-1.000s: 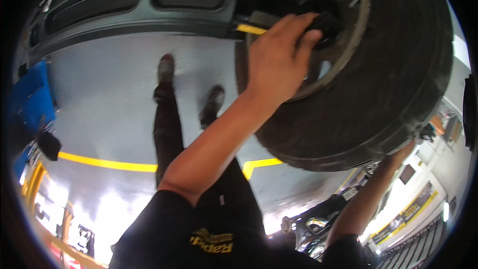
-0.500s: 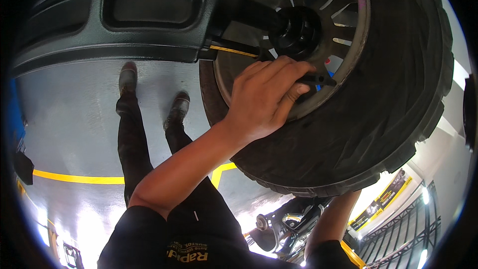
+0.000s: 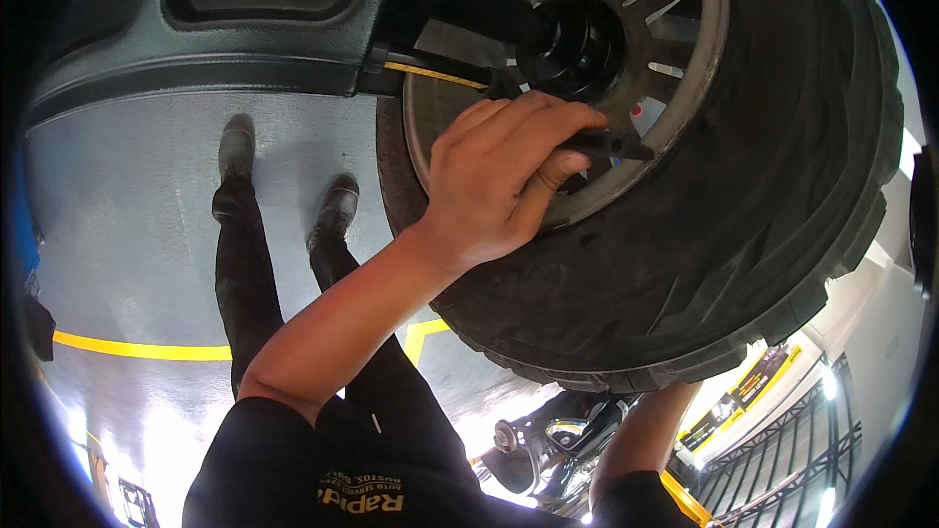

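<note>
My left hand (image 3: 494,171) is closed around the black measuring arm (image 3: 618,146), thumb below and fingers over the top. The arm's pointed end reaches the inner lip of the metal rim (image 3: 675,127). A yellow-marked rod (image 3: 435,73) runs from the machine housing toward my knuckles. The rim carries a big black tire (image 3: 675,264) with chunky tread, and it sits on a dark shaft with a round black hub piece (image 3: 584,49). At the lower right, my right forearm (image 3: 641,430) goes up behind the tire, which hides that hand.
A dark moulded machine cover (image 3: 264,39) with recessed trays fills the upper left. My boots (image 3: 337,205) stand on a grey floor with a yellow line (image 3: 147,346). Shiny vehicle parts (image 3: 567,435) show beyond the tire's lower edge.
The wheel, machine and left hand sit slightly further left and higher in the picture. My left hand keeps its grip on the measuring arm, whose end stays by the rim lip.
</note>
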### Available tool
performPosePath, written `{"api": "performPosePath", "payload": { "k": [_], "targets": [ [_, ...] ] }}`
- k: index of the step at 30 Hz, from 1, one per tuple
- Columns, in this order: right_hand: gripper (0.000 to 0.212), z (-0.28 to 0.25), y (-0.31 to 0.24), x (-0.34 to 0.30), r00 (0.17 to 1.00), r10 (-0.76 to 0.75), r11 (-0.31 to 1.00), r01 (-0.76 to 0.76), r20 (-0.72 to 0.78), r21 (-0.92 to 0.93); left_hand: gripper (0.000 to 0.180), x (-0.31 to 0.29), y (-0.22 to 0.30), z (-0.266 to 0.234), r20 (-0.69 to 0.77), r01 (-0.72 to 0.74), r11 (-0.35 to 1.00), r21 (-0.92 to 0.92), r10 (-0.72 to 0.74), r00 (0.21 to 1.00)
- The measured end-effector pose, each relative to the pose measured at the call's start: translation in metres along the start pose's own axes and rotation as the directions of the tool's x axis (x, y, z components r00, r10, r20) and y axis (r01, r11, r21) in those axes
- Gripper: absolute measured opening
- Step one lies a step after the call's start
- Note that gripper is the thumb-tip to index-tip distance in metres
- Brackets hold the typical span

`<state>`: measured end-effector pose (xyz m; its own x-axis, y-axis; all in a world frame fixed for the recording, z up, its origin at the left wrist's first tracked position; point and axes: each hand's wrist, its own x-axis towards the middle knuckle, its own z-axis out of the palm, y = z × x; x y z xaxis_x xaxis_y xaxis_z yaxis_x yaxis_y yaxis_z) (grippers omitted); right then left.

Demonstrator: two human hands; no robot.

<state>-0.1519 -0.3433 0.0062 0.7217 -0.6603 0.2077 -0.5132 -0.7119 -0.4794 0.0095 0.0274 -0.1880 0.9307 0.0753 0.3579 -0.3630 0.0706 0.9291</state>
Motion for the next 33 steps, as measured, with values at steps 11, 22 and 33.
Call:
{"api": "performPosePath", "payload": {
  "k": [11,22,33],
  "targets": [
    [0.057,0.003,-0.005,0.004,1.000,-0.010,0.999,0.009,0.027,0.051,0.023,-0.001,-0.001,0.005,-0.077,-0.036,0.999,-0.035,0.033,0.996],
    [0.056,-0.013,-0.035,-0.007,0.998,0.038,0.993,-0.044,0.054,0.108,0.026,-0.012,0.004,0.009,-0.117,-0.035,0.998,-0.048,0.030,0.993],
    [0.055,0.002,-0.046,0.002,0.994,0.015,0.974,-0.039,0.107,0.223,0.022,-0.018,0.004,0.016,-0.294,-0.055,0.997,-0.050,0.038,0.955]
  ]
}}
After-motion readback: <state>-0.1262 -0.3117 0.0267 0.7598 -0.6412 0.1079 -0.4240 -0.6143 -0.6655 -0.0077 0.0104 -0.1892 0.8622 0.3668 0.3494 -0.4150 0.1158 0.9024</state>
